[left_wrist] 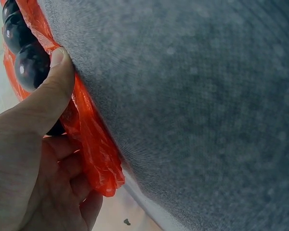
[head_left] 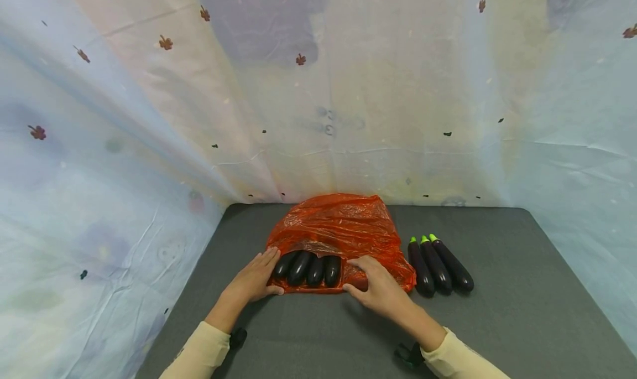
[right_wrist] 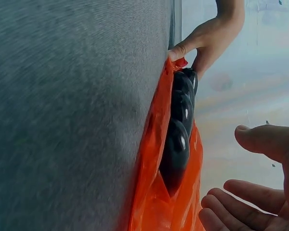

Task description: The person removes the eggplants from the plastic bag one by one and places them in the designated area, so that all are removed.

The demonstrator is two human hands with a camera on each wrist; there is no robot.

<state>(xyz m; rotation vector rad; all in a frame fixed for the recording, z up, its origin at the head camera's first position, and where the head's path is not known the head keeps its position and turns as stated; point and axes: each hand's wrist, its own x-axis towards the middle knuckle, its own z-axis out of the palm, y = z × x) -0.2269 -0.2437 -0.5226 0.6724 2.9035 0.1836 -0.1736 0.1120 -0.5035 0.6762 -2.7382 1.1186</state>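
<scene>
A red plastic bag (head_left: 338,218) lies flat on the table, its mouth facing me. Several dark eggplants (head_left: 301,268) lie side by side in the mouth, rounded ends outward. My left hand (head_left: 255,276) rests against the bag's left side, fingers extended; in the left wrist view its thumb (left_wrist: 58,79) presses the bag's lip beside the eggplants. My right hand (head_left: 378,287) is at the right part of the mouth, thumb and fingers spread; in the right wrist view that hand (right_wrist: 265,192) holds nothing. The bag hides the eggplants' stem ends.
Three more eggplants (head_left: 438,265) with green stem tips lie together right of the bag. The grey table (head_left: 308,340) meets a patterned plastic sheet (head_left: 348,146) behind, which also hangs at both sides.
</scene>
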